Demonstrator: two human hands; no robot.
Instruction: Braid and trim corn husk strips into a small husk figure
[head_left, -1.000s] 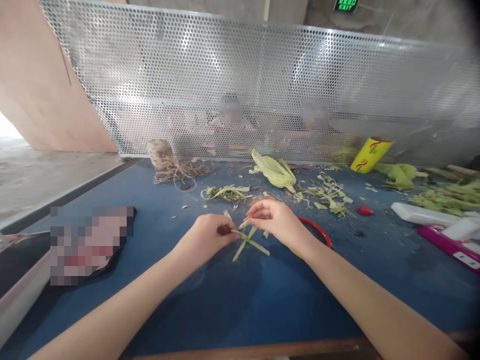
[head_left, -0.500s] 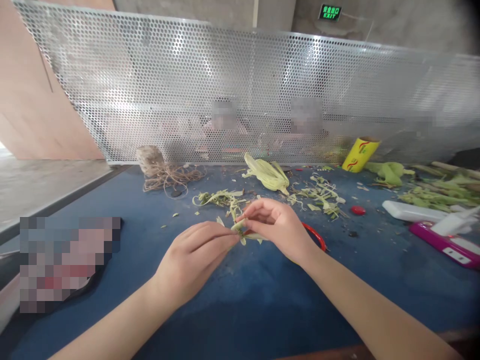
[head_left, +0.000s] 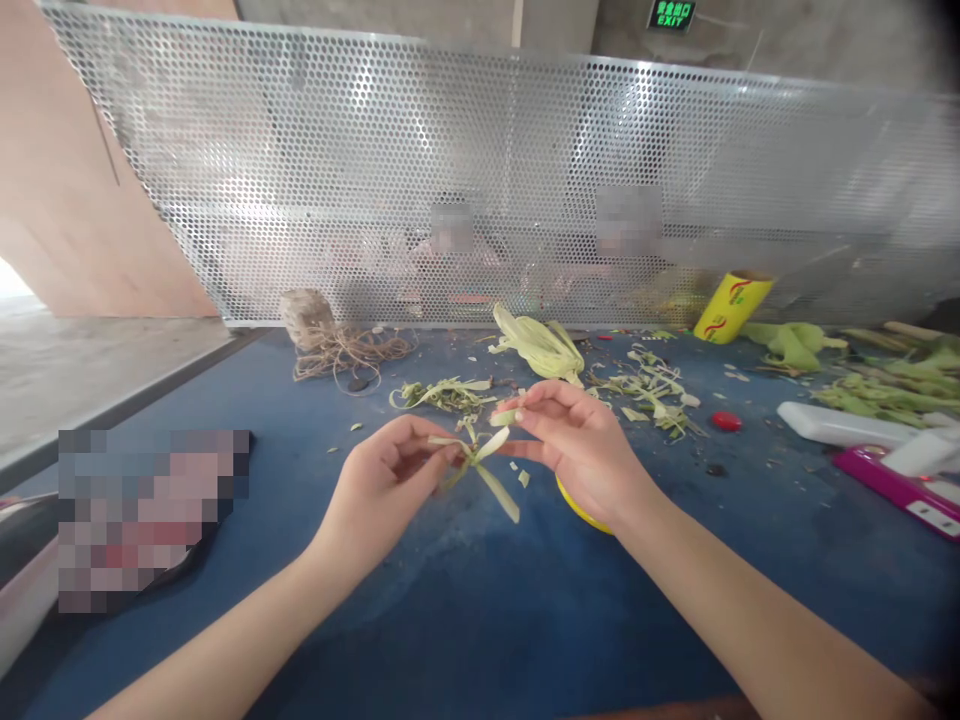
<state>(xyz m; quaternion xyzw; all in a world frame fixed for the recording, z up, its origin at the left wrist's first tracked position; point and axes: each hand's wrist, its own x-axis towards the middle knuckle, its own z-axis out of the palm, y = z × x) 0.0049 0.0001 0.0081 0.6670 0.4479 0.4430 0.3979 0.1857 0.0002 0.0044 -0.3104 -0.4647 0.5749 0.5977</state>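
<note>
My left hand [head_left: 397, 470] is closed, its thumb and fingers pinching a small bunch of pale green corn husk strips [head_left: 495, 488] that fan out like petals. My right hand [head_left: 574, 440] holds a short piece of corn husk [head_left: 505, 416] between thumb and fingertips, just above and right of the bunch. Part of a yellow curved rim [head_left: 581, 508] shows beneath my right hand; the rest of it is hidden. Beyond my hands lies a bundle of whole corn husks [head_left: 541, 345], with shredded husk scraps [head_left: 450, 395] in front of it.
Brown twine [head_left: 349, 352] spills at the back left by a perforated metal screen [head_left: 300, 180]. A yellow tube [head_left: 733, 305], a red oval object [head_left: 726, 421] and a purple-and-white power strip [head_left: 885, 480] are to the right. A blurred-out dark object [head_left: 150, 520] lies left on the blue table [head_left: 450, 620].
My hands have drawn slightly apart. The husk strips in my left hand now show spread out, and my right hand has lifted a short husk piece away from them.
</note>
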